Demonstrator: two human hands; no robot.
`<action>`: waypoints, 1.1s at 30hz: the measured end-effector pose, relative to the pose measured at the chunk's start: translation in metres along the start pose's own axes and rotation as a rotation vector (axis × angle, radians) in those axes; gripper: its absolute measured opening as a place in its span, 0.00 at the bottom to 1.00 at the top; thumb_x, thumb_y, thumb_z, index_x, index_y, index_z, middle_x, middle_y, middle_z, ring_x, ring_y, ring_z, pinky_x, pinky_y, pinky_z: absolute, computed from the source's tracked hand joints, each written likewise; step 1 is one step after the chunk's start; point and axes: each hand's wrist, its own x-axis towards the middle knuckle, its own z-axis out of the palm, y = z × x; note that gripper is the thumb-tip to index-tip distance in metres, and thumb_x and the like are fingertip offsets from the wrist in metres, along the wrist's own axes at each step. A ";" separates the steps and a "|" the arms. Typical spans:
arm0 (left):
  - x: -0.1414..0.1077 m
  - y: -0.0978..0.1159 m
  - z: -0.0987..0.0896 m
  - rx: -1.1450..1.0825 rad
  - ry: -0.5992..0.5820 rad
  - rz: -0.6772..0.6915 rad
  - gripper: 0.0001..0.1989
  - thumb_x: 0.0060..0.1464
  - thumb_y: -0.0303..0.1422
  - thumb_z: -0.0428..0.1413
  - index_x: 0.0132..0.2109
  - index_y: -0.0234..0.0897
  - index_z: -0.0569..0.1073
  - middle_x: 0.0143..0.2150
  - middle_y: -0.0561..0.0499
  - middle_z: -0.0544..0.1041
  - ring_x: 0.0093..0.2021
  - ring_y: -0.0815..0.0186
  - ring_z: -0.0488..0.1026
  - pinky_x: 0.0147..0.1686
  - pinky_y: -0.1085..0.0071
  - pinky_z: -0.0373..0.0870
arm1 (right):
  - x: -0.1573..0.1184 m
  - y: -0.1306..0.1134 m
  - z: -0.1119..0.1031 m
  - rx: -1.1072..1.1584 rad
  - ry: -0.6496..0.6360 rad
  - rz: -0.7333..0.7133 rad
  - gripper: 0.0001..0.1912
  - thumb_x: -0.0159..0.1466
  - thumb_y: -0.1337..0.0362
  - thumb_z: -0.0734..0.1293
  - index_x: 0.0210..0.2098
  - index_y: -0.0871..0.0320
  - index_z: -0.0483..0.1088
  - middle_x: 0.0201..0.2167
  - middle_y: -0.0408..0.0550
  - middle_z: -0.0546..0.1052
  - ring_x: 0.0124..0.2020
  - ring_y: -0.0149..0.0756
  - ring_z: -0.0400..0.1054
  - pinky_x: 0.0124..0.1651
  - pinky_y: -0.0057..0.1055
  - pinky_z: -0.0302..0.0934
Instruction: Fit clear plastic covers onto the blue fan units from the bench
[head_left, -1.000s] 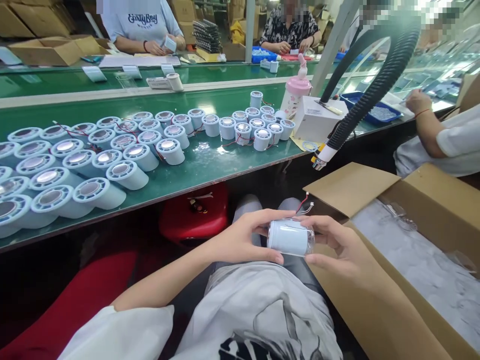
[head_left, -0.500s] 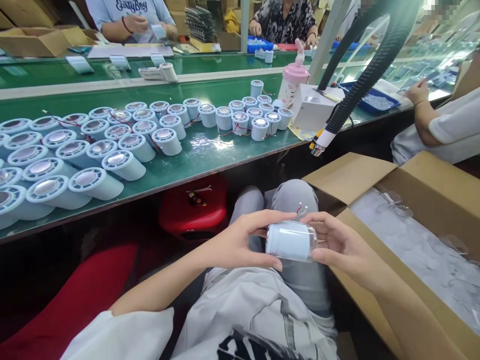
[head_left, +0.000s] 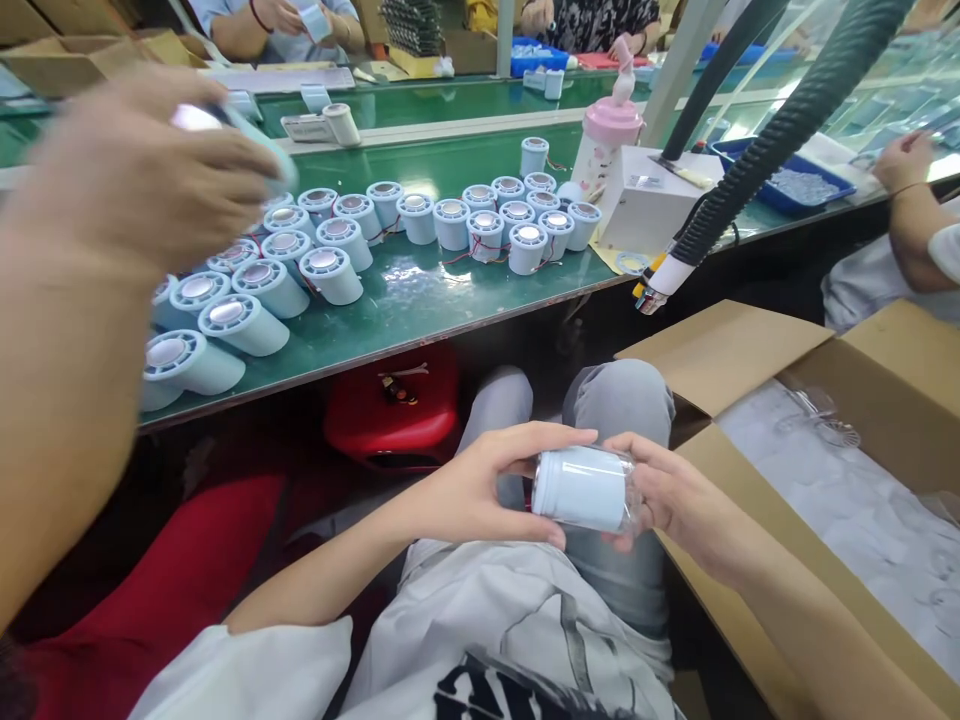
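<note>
Above my lap, a light-blue plastic cylinder (head_left: 581,488) lies on its side between my two hands, with a clear plastic cover around it. My left hand (head_left: 487,485) grips its left end, thumb below and fingers above. At the right end, my right hand (head_left: 667,490) has its fingers closed on the clear cover (head_left: 632,495). Several similar blue cylinders (head_left: 341,245) with round silvery tops and red and black wires stand on the green bench (head_left: 420,320) in front of me.
A co-worker's blurred hand (head_left: 150,170) reaches in from the left, holding a blue piece. To my right stands an open cardboard box (head_left: 735,350) of clear plastic parts. A black flexible hose (head_left: 780,140) hangs over the bench near a pink-lidded bottle (head_left: 611,125). A red stool (head_left: 397,420) sits below.
A co-worker's arm has come in from the left over the bench cylinders. My right fingers have shifted around the cover's end. The view has turned slightly.
</note>
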 end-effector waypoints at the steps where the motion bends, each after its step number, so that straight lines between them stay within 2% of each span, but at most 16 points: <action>1: 0.002 0.000 0.000 0.000 -0.001 -0.004 0.37 0.45 0.32 0.66 0.62 0.46 0.65 0.61 0.45 0.68 0.61 0.56 0.65 0.55 0.65 0.69 | 0.001 0.000 -0.001 0.010 -0.002 0.013 0.21 0.61 0.47 0.67 0.41 0.58 0.64 0.28 0.44 0.76 0.26 0.30 0.73 0.29 0.24 0.70; 5: 0.007 0.001 0.002 0.006 -0.007 -0.002 0.37 0.44 0.31 0.67 0.61 0.46 0.66 0.61 0.44 0.68 0.62 0.54 0.64 0.56 0.63 0.68 | 0.004 0.000 -0.004 0.087 -0.031 0.090 0.23 0.61 0.43 0.66 0.37 0.58 0.64 0.23 0.43 0.76 0.22 0.30 0.73 0.24 0.20 0.68; 9: 0.013 0.000 0.003 0.005 -0.011 0.036 0.39 0.42 0.27 0.67 0.62 0.47 0.65 0.62 0.45 0.67 0.62 0.55 0.64 0.57 0.63 0.68 | 0.006 0.002 -0.008 0.198 -0.083 0.197 0.27 0.62 0.40 0.61 0.33 0.61 0.67 0.22 0.47 0.77 0.18 0.28 0.72 0.19 0.17 0.65; 14: 0.020 -0.002 0.005 0.028 -0.024 0.086 0.40 0.41 0.23 0.67 0.61 0.51 0.66 0.63 0.47 0.65 0.64 0.56 0.61 0.58 0.64 0.67 | 0.006 -0.004 -0.012 0.287 -0.127 0.338 0.33 0.71 0.47 0.45 0.32 0.63 0.70 0.21 0.49 0.76 0.16 0.26 0.71 0.15 0.14 0.62; 17: 0.024 0.002 0.007 0.051 -0.020 0.036 0.36 0.44 0.26 0.66 0.60 0.49 0.66 0.61 0.46 0.67 0.62 0.56 0.63 0.54 0.65 0.70 | 0.006 -0.007 -0.014 0.309 -0.159 0.421 0.40 0.71 0.47 0.38 0.25 0.63 0.69 0.17 0.47 0.72 0.12 0.23 0.66 0.12 0.12 0.56; 19: 0.027 0.007 0.009 0.054 0.002 -0.028 0.33 0.46 0.28 0.65 0.60 0.47 0.66 0.58 0.45 0.68 0.58 0.57 0.67 0.50 0.66 0.72 | 0.007 -0.005 -0.016 0.262 -0.172 0.430 0.41 0.69 0.44 0.37 0.24 0.63 0.68 0.15 0.46 0.70 0.09 0.21 0.62 0.10 0.12 0.52; 21: 0.030 0.011 0.011 0.021 0.025 -0.102 0.32 0.48 0.30 0.64 0.60 0.45 0.65 0.56 0.45 0.69 0.53 0.59 0.70 0.47 0.68 0.74 | 0.006 0.000 -0.020 0.138 -0.122 0.302 0.40 0.66 0.39 0.40 0.31 0.63 0.69 0.17 0.45 0.70 0.10 0.23 0.62 0.10 0.14 0.52; 22: 0.032 0.013 0.011 -0.009 0.033 -0.139 0.32 0.48 0.30 0.63 0.60 0.44 0.65 0.55 0.45 0.69 0.51 0.60 0.72 0.46 0.69 0.74 | 0.006 0.003 -0.023 0.048 -0.072 0.174 0.39 0.65 0.36 0.44 0.37 0.62 0.69 0.21 0.47 0.73 0.14 0.26 0.65 0.12 0.16 0.56; 24: 0.034 0.014 0.011 -0.071 0.039 -0.206 0.31 0.49 0.31 0.63 0.60 0.44 0.64 0.52 0.46 0.70 0.48 0.62 0.73 0.43 0.69 0.75 | 0.005 0.008 -0.030 -0.196 0.038 -0.163 0.36 0.61 0.35 0.55 0.52 0.58 0.64 0.39 0.54 0.76 0.31 0.35 0.74 0.27 0.25 0.70; 25: 0.034 0.014 0.010 -0.103 0.039 -0.236 0.31 0.49 0.31 0.63 0.60 0.44 0.64 0.51 0.46 0.71 0.47 0.62 0.73 0.42 0.69 0.75 | 0.005 0.009 -0.033 -0.345 0.074 -0.345 0.36 0.60 0.38 0.62 0.58 0.54 0.59 0.51 0.56 0.72 0.43 0.40 0.73 0.39 0.31 0.72; 26: 0.035 0.013 0.010 -0.138 0.035 -0.264 0.31 0.50 0.32 0.63 0.60 0.44 0.63 0.50 0.46 0.71 0.46 0.62 0.73 0.41 0.69 0.75 | 0.004 0.010 -0.036 -0.501 0.088 -0.520 0.36 0.60 0.45 0.67 0.62 0.49 0.55 0.60 0.55 0.64 0.54 0.44 0.67 0.51 0.36 0.68; 27: 0.035 0.012 0.009 -0.176 0.026 -0.291 0.31 0.50 0.32 0.62 0.60 0.44 0.62 0.49 0.46 0.72 0.44 0.62 0.74 0.39 0.68 0.75 | 0.005 0.010 -0.039 -0.647 0.082 -0.672 0.36 0.60 0.54 0.71 0.63 0.44 0.53 0.66 0.50 0.57 0.60 0.44 0.60 0.58 0.39 0.62; 28: 0.036 0.011 0.008 -0.216 0.010 -0.319 0.31 0.51 0.33 0.62 0.61 0.45 0.61 0.49 0.45 0.72 0.42 0.62 0.75 0.37 0.68 0.75 | 0.005 0.010 -0.041 -0.765 0.067 -0.784 0.35 0.61 0.62 0.72 0.63 0.41 0.54 0.67 0.46 0.54 0.63 0.44 0.56 0.62 0.40 0.58; 30: 0.036 0.009 0.005 -0.274 -0.020 -0.361 0.33 0.52 0.35 0.61 0.62 0.46 0.59 0.48 0.45 0.73 0.37 0.63 0.75 0.34 0.67 0.75 | 0.005 0.008 -0.042 -0.846 0.051 -0.833 0.34 0.61 0.71 0.70 0.61 0.39 0.58 0.66 0.43 0.58 0.64 0.41 0.56 0.63 0.38 0.56; 31: 0.037 0.008 0.004 -0.276 -0.030 -0.364 0.34 0.51 0.35 0.62 0.63 0.47 0.59 0.48 0.45 0.73 0.37 0.63 0.75 0.35 0.66 0.75 | 0.005 0.007 -0.042 -0.793 0.052 -0.764 0.33 0.61 0.71 0.70 0.60 0.40 0.59 0.64 0.43 0.61 0.62 0.40 0.58 0.62 0.37 0.57; 33: 0.038 0.007 0.001 -0.241 -0.027 -0.321 0.39 0.47 0.33 0.65 0.64 0.48 0.59 0.51 0.45 0.73 0.43 0.61 0.75 0.43 0.63 0.74 | 0.005 0.005 -0.040 -0.539 0.041 -0.543 0.31 0.60 0.66 0.72 0.60 0.42 0.61 0.61 0.46 0.66 0.59 0.42 0.63 0.58 0.36 0.62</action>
